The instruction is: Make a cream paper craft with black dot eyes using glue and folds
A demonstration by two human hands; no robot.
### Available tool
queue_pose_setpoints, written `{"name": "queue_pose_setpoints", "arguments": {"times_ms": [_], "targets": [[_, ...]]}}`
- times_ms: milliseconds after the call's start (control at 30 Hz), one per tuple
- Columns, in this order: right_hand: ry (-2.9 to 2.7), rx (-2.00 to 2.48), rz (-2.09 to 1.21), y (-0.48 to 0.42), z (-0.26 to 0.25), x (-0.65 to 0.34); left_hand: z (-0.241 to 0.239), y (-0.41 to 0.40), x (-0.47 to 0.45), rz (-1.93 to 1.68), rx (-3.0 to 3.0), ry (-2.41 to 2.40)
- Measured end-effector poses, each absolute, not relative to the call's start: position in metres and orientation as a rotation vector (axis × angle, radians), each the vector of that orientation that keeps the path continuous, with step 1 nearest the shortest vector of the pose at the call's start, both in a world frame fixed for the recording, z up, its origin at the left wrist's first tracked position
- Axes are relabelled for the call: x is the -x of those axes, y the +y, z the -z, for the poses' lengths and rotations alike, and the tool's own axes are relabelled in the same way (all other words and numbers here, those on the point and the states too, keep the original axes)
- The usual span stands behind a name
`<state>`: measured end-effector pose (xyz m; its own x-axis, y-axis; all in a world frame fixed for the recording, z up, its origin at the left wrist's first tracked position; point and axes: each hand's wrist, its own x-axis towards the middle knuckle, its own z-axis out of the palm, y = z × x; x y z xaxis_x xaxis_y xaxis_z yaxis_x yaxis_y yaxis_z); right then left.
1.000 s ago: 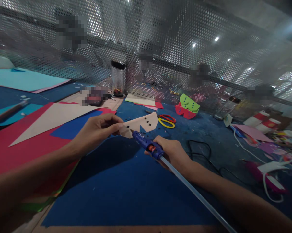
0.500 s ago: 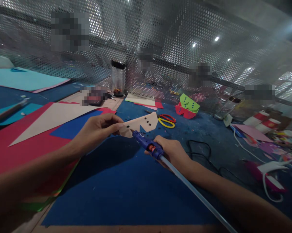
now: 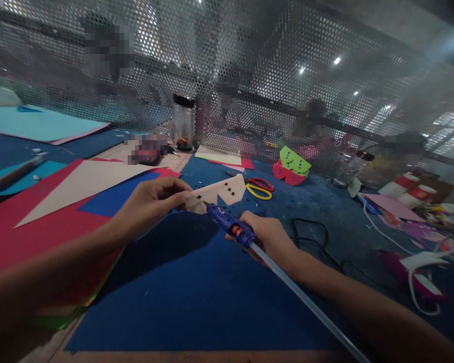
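Note:
A cream paper cutout (image 3: 221, 193), notched along its lower edge and dotted with several small black squares, is pinched at its left end by my left hand (image 3: 160, 198). My right hand (image 3: 268, 236) is wrapped round a blue hot glue gun (image 3: 227, 224). Its nozzle points at the left part of the cutout, close to a black square; whether it touches the paper I cannot tell. A long clear glue stick (image 3: 306, 301) sticks out of the gun's back end. Just behind the cutout lie scissors (image 3: 259, 190) with red and yellow handles.
Red sheets (image 3: 60, 201) with a white paper triangle (image 3: 83, 186) lie at left. Green and red cutouts (image 3: 293, 164) stand beyond the scissors, near a lidded jar (image 3: 184, 123). A black cable (image 3: 317, 222) and white cable (image 3: 413, 277) are at right. Perforated metal mesh (image 3: 249, 60) closes the back.
The glue gun's nozzle has shifted very slightly to the left and up over the cutout. My left hand and the cutout stay in place.

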<state>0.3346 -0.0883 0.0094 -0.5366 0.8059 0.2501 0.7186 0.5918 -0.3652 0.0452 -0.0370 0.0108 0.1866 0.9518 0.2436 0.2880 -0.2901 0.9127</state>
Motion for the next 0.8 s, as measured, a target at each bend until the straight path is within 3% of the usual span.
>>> {"name": "queue_pose_setpoints", "arguments": {"times_ms": [567,800], "targets": [[-2.353,1.208,-0.249,-0.087,0.0,-0.335,-0.012,-0.036,-0.045,-1.12,-1.668,1.177],[-2.259,1.22,-0.445,-0.093,-0.019,-0.327,-0.015,-0.037,-0.046,-1.116,-1.65,1.178]]}}
